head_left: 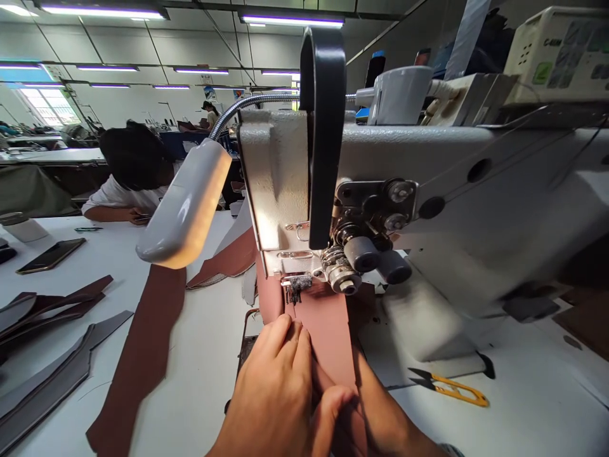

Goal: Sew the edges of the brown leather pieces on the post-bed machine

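A pinkish-brown piece of leather-like material (328, 324) lies under the needle and presser foot (295, 289) of a sewing machine (276, 184). My left hand (280, 374) is closed on this material just in front of the foot, fingertips bunched at the seam and thumb out to the right over a fold. From the right, my right forearm (387, 412) reaches behind the material's edge. My right hand itself is hidden by the material and my left hand, so its fingers do not show.
Yellow-handled thread snips (450, 387) lie right of the machine. Left on the white table are a long brown panel (147, 355), grey strips (52, 387) and a phone (51, 255). A lit lamp (185, 203) hangs beside the machine head. A person (133, 165) sits across the table.
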{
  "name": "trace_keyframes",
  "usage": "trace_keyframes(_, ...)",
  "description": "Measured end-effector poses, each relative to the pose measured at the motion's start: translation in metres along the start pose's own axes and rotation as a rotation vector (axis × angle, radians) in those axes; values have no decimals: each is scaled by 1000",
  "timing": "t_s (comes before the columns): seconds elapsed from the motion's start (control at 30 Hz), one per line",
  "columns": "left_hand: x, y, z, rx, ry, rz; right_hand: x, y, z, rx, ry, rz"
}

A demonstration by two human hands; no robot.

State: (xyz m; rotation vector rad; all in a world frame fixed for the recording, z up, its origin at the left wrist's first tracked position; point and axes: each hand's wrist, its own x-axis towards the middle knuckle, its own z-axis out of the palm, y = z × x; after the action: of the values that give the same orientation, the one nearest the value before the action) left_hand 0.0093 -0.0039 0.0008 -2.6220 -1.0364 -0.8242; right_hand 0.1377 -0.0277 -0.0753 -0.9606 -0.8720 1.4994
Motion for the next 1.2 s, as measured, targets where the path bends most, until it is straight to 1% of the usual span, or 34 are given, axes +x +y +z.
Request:
trace_keyframes(0.1, 3, 1, -1, 2, 4, -1, -5, -3, -1, 4, 102, 128)
trace_keyframes(0.2, 6, 1, -2, -6, 8, 0, -8, -8, 6, -68, 157, 165)
trace_keyframes(0.3, 7, 1, -2, -20, 14, 3, -10, -16, 15, -119, 153, 144)
trace_keyframes(0.37, 6, 1, -2, -22, 8, 3, -9, -21, 19, -97, 116, 112)
trace_keyframes(0.47, 4, 0, -1, -33, 3, 9, -7, -26, 23, 32, -24, 86)
trace_keyframes(0.53, 4, -1, -1, -49, -9, 13, -4, -24, 23, 82, -108, 70)
trace_keyframes(0.6, 3, -1, -1, -65, -33, 8, 0, -19, 21, 86, -164, 41)
trace_keyframes(0.67, 2, -2, 0, -80, -52, 4, 3, -14, 18, 88, -190, 11)
trace_keyframes(0.77, 0, -4, 1, -85, -58, 9, 5, -12, 16, 95, -203, 25)
trace_keyframes(0.9, -4, -8, 4, -103, -37, 35, 4, -17, 18, 88, -262, 63)
trace_keyframes(1.03, -7, -10, 8, -147, -6, -4, 6, -21, 21, 126, -271, 54)
trace_keyframes(1.2, -7, -11, 12, -132, 33, -20, 7, -26, 23, 101, -297, 61)
